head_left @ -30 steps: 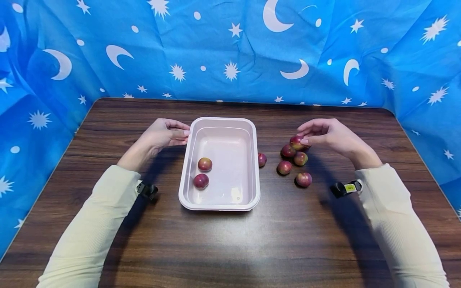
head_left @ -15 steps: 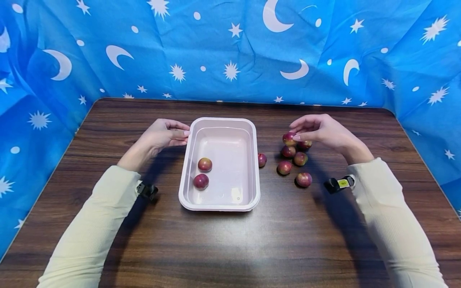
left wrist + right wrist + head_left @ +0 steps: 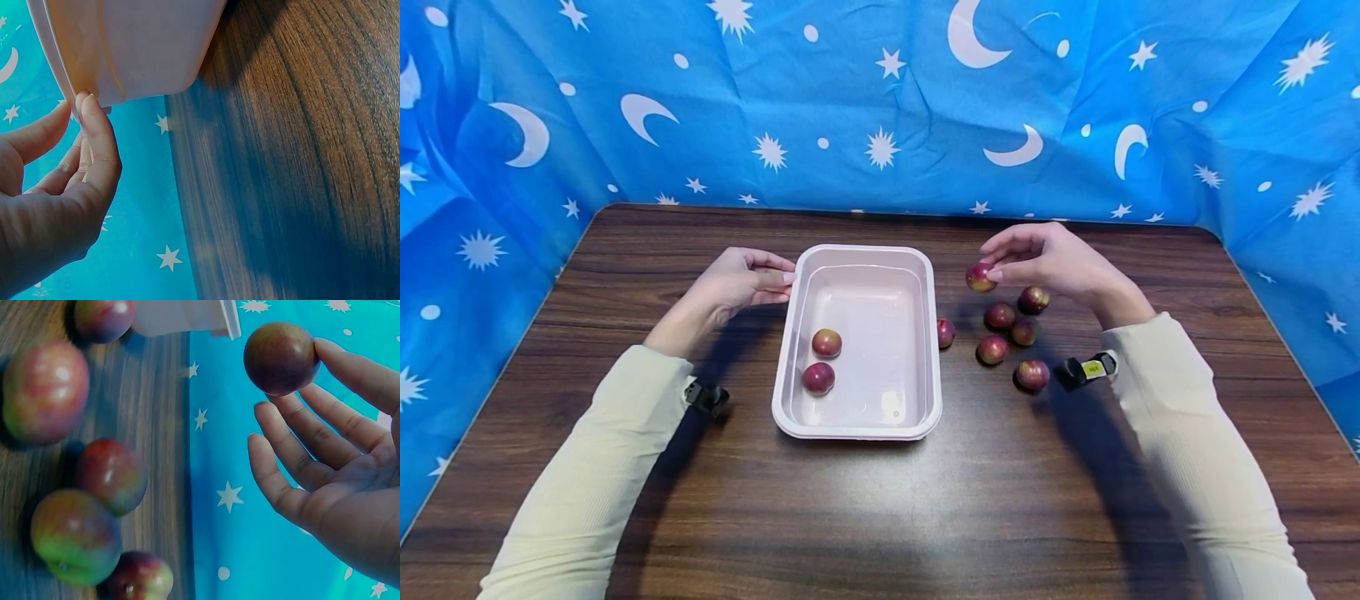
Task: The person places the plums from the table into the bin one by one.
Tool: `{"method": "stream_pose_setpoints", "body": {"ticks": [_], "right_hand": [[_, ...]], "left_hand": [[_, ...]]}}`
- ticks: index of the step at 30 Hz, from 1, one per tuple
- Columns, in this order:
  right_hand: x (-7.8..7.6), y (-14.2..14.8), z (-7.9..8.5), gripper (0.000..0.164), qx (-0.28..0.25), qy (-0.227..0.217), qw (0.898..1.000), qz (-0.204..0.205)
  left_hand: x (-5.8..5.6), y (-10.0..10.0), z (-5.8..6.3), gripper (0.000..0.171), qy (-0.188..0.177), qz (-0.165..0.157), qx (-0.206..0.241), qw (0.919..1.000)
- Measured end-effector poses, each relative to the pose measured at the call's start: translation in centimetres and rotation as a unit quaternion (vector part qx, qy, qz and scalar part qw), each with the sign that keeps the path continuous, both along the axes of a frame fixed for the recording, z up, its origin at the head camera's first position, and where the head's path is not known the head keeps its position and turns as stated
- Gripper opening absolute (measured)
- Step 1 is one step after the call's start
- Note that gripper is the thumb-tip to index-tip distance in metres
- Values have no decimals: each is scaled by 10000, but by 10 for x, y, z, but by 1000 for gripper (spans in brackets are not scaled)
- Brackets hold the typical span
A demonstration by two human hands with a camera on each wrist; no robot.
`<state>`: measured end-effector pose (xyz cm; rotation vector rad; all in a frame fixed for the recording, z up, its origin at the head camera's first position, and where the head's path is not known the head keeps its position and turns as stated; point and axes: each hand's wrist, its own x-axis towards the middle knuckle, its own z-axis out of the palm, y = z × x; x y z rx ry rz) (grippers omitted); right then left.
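Note:
A pale pink plastic tray [image 3: 880, 333] stands mid-table with two plums [image 3: 827, 342] lying in its left half. My left hand [image 3: 737, 283] pinches the tray's left rim near the far corner; in the left wrist view thumb and fingers [image 3: 100, 134] meet at that rim. Right of the tray my right hand [image 3: 1048, 262] holds a red-purple plum [image 3: 980, 277] between thumb and fingertips, raised above the table. The right wrist view shows this plum [image 3: 281, 358] at the fingertips, the other fingers loosely spread below it.
Several plums [image 3: 1000, 316] lie in a loose group on the dark wooden table [image 3: 865, 517], below the right hand. One more plum [image 3: 945, 333] sits close against the tray's right side. A blue curtain [image 3: 850, 100] with moons and stars hangs behind the table.
My right hand has lifted the plum away from the group and moved left toward the tray, uncovering a plum behind it. The left hand and tray have stayed put.

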<state>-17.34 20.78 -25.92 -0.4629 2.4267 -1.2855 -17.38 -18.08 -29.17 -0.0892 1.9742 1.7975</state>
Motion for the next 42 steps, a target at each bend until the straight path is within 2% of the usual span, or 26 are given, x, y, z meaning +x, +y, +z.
{"method": "stream_pose_setpoints", "body": {"ticks": [13,24,30,42], "right_hand": [[-4,-24,8,31,-78,246,9992,306],[-6,-49,7,31,48,153,9991,403],[-5,-60,6,31,-194,28,9989,437],[-2,-74,1,31,-475,134,9970,600]], "left_hand": [[1,1,1,33,-15,8,-63,10000],[1,1,1,32,-20,17,-102,9999],[0,1,1,32,0,32,-59,10000],[0,1,0,31,9,78,-52,10000]]}}
